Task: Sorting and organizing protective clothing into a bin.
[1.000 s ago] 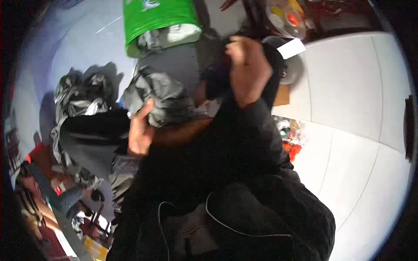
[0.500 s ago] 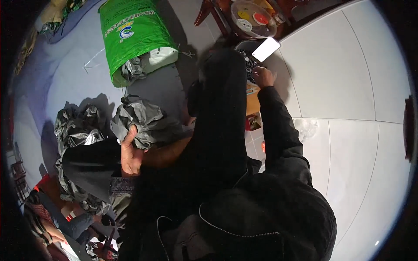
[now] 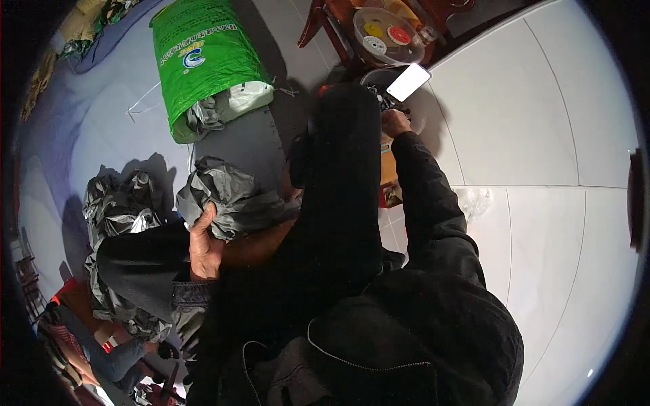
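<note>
My left hand [image 3: 205, 249] is wrapped round the edge of a crumpled grey plastic sheet [image 3: 227, 193], thumb on top, beside my bent left leg. At the far right of my knee, my right hand [image 3: 395, 124] reaches into a dark tub [image 3: 370, 76] of small black pieces [image 3: 387, 103]. Its fingers are curled in, and what they hold, if anything, is too small to see. A white, phone-like rectangle [image 3: 409, 82] rests across the tub's rim, just beyond this hand.
Far left lies a green woven sack [image 3: 203, 61] with grey plastic and a white bundle at its mouth. More grey plastic [image 3: 125, 203] is heaped at the left. A clear bowl [image 3: 389, 37] with coloured discs stands beyond the tub. Another person's leg [image 3: 95, 338] shows lower left.
My right hand has moved slightly left and down onto the black pieces. My left hand keeps its grip on the grey plastic sheet. The whole view has shifted a little.
</note>
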`<state>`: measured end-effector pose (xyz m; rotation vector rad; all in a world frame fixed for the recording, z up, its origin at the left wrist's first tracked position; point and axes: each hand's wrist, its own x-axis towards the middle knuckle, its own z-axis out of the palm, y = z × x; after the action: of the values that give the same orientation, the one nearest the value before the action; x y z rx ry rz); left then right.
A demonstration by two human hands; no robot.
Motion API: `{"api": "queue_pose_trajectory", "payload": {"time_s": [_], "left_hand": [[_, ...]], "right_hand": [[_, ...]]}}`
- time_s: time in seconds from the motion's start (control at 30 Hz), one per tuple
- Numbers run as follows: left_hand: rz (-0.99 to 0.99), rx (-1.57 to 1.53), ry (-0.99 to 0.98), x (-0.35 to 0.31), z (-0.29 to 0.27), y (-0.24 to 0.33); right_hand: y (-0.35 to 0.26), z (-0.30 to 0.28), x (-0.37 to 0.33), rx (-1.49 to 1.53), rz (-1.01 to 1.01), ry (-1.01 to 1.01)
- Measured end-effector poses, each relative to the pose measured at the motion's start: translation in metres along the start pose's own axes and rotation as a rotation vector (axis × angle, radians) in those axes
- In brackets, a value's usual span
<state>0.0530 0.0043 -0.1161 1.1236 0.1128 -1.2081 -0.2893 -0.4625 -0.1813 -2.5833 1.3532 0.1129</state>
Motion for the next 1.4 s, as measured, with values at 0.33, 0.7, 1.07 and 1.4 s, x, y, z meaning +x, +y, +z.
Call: {"api": "queue_pose_trajectory", "payload": {"time_s": [0.33, 0.7, 1.07, 1.4], "left_hand": [[-0.130, -0.186, 0.077, -0.014, 0.028, 0.018], [-0.124, -0.191, 0.067, -0.010, 0.023, 0.015], [-0.062, -0.141, 0.077, -0.013, 0.027, 0.016], [-0.022, 0.040, 0.028, -0.006, 0.012, 0.011]], "right_hand": [[0.028, 0.014, 0.009, 0.114, -0.048, -0.035], [0.023, 0.014, 0.005, 0.092, -0.069, 0.109], [0.016, 0.000, -0.015, 0.348, 0.098, 0.430], [-0.036, -0.066, -0.057, 1.441, 0.263, 0.482]]}}
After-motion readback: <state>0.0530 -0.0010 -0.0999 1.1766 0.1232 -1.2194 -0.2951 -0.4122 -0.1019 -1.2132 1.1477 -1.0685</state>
